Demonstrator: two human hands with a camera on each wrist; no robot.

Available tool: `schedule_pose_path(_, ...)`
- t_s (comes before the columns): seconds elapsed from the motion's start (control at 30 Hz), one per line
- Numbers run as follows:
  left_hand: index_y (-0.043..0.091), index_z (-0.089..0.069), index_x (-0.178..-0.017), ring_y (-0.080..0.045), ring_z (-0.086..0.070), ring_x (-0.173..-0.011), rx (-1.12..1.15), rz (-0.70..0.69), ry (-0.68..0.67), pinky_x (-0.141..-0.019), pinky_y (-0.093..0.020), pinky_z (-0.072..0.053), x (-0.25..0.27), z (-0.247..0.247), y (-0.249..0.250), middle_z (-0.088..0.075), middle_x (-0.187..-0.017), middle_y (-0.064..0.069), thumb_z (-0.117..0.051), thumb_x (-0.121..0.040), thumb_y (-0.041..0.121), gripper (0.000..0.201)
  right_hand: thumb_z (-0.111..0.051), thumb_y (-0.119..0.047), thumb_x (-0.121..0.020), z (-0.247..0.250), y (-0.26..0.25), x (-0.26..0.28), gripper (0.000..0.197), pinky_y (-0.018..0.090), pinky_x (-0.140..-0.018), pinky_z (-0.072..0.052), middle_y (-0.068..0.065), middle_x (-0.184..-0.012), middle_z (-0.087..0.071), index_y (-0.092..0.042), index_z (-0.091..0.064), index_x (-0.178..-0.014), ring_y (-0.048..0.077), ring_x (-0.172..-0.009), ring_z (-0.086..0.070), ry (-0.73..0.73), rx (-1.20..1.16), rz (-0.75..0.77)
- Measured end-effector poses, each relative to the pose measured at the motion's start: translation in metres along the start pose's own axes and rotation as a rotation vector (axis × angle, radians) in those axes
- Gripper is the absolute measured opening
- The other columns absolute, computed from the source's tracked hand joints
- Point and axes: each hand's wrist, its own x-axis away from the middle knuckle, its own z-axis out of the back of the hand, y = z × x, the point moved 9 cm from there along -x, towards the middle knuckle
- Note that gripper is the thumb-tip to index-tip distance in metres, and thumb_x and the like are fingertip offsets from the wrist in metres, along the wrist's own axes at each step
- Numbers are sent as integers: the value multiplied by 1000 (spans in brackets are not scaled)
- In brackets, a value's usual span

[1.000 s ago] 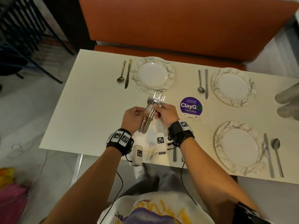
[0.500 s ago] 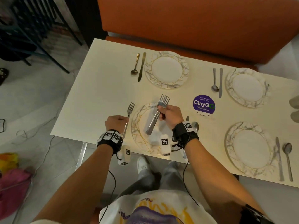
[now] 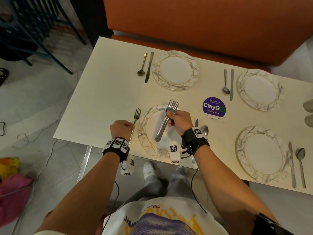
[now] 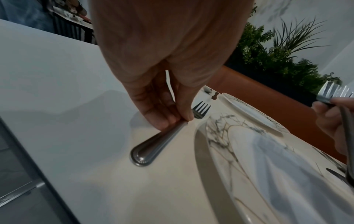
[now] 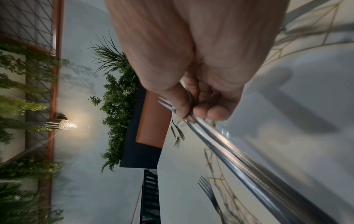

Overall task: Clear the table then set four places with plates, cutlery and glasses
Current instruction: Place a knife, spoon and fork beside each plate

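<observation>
My left hand (image 3: 130, 128) pinches the handle of a single fork (image 3: 137, 114), which lies on the table just left of the near-left plate (image 3: 145, 146). In the left wrist view the fingers (image 4: 172, 118) grip the fork (image 4: 159, 144) mid-handle, tines pointing away from me. My right hand (image 3: 171, 116) hovers over that plate and grips a bundle of forks (image 3: 171, 106), tines up. The right wrist view shows their handles (image 5: 229, 151) running through my right hand (image 5: 191, 112). A knife (image 3: 196, 122) and a spoon (image 3: 204, 130) lie right of this plate, partly hidden by my wrist.
Three more plates stand at the far left (image 3: 175, 70), far right (image 3: 260, 89) and near right (image 3: 261, 153), each with a knife and a spoon beside it. A purple ClayGo sign (image 3: 214, 107) sits mid-table. An orange bench (image 3: 203, 22) runs along the far side.
My left hand drew one fork out of the bundle and brought it down to the table, left of the near-left plate. The right hand kept the other forks.
</observation>
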Motion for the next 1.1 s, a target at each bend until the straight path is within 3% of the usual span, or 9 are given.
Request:
schedule_pose_path(0.1,14,-84,-89,-10,-65,-66,5,13,7,-60,-11,-46,-1,-1,-2,-79,-84,-5,-76,-88,10,9,-71,-16,-91,3,-1,1,19,35,-64,-49,11,-69,-63,2,-75,-95,19,-55,-53,3,8,3)
schedule_pose_path(0.17,13,-84,-91,-8,-64,-64,-3,7,5,-66,-16,-54,-1,0,-1,-79,-85,-6,-78,-88,14,7,-71,-18,-91,4,-1,2,22,36,-66,-49,10,-66,-62,3,-74,-96,19,-55,-53,-1,9,5)
schedule_pose_path(0.3,11,-81,-106,-23,-72,-89,-33,-33,58,-83,-25,-54,1,10,10,-78,-100,-7,-77,-91,23,20,-70,-16,-92,9,-6,6,16,36,-64,-49,9,-65,-61,-1,-76,-95,20,-55,-52,-3,10,12)
schedule_pose_path(0.47,15,-74,-101,-24,-66,-89,-57,-394,157,-75,-32,-51,21,-2,76,-70,-96,-4,-67,-96,20,10,-70,-15,-92,26,-11,15,18,34,-60,-48,8,-64,-61,2,-74,-97,18,-53,-51,17,-6,16)
schedule_pose_path(0.57,18,-74,-100,-15,-63,-81,27,-513,-8,-81,-30,-53,44,-42,124,-70,-91,4,-68,-96,22,8,-68,-11,-94,46,-15,22,16,29,-54,-48,6,-65,-60,2,-74,-100,16,-51,-50,46,-31,17)
schedule_pose_path(0.7,32,-72,-97,-11,-71,-91,137,-382,-397,-87,-29,-58,70,-114,154,-76,-96,8,-75,-88,35,9,-69,-11,-92,79,-19,25,12,32,-53,-46,13,-67,-58,-1,-75,-93,18,-51,-48,93,-53,36)
schedule_pose_path(0.77,27,-74,-100,-12,-75,-89,190,-334,-518,-84,-35,-63,87,-144,169,-78,-94,5,-80,-84,33,19,-71,-14,-92,103,-20,26,12,32,-54,-46,13,-66,-59,-4,-74,-88,18,-52,-50,116,-56,38)
schedule_pose_path(0.97,14,-79,-100,-19,-78,-82,249,-310,-576,-80,-35,-64,130,-205,212,-80,-87,-3,-82,-85,15,15,-74,-24,-88,194,-14,30,18,34,-55,-46,12,-59,-63,-10,-74,-76,20,-50,-53,224,-28,48)
schedule_pose_path(1.1,1,-75,-101,-18,-74,-69,366,-165,-627,-59,-29,-62,161,-251,230,-78,-86,-13,-78,-87,1,14,-71,-21,-90,258,-7,32,18,35,-57,-48,19,-67,-65,-3,-76,-87,20,-51,-53,245,-13,55)
